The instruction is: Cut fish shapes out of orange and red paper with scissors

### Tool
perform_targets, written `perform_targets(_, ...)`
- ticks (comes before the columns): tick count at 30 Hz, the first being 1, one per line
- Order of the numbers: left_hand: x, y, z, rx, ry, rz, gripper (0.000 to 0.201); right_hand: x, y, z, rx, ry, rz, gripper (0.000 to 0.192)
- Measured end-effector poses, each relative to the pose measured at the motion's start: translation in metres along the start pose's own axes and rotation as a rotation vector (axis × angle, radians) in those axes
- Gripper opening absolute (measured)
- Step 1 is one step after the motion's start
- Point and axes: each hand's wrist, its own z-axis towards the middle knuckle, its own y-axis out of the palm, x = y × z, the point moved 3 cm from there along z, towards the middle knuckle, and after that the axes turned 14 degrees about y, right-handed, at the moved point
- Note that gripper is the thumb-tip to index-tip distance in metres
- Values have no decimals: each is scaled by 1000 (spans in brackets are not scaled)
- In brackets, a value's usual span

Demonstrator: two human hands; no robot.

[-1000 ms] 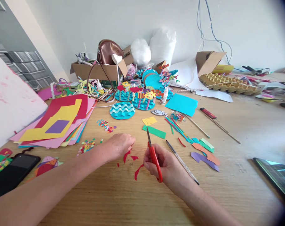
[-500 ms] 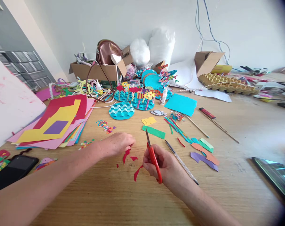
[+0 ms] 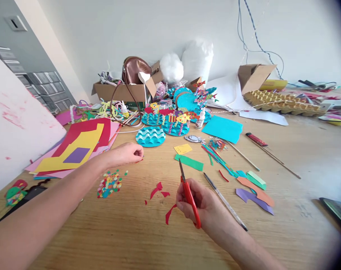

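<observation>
Wooden tabletop (image 3: 300,157) stretched across the room to a pale wall, crowded with craft litter; no brand, label or writing on anything could be read from where I stood.

Toward the left edge lay a fanned stack of coloured paper sheets (image 3: 77,148), red, yellow and purple on top, with a white board (image 3: 15,127) leaning beside it. Just in front of the stack, the left hand (image 3: 125,153) was curled, its fingertips pinched together near the sheets' front corner; something small and red seemed caught between them, though I could not tell for certain. A little pile of confetti dots (image 3: 110,183) sat nearer the front edge, close under that forearm.

Further right, a few red paper scraps (image 3: 157,189) lay loose on the wood, between the two hands and touching neither. The right hand (image 3: 200,204) was wrapped around the handles of the red scissors (image 3: 189,193), whose blades were closed and pointed away toward the far edge. The scraps lay just to the left of those scissors.

Beyond the blades rested a green paper strip (image 3: 189,162) and a yellow note (image 3: 183,149), and behind them blue wave discs (image 3: 150,135). Right of the hand a pencil (image 3: 225,201) lay slanted, then orange and purple offcuts (image 3: 255,191).
</observation>
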Motion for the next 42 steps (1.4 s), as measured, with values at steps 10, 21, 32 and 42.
perform_targets(10,-16,19,1,37,-125,148,11,3,-3,5,30,3,28,12)
perform_targets(21,73,11,-20,111,79,-193,20,1,-12,2,246,-135,-177,8)
perform_targets(32,105,56,-12,251,101,-848,12,-1,-15,0,251,-162,-32,10)
perform_targets(42,107,69,-19,379,4,-1186,17,-2,-12,2,141,-89,286,25)
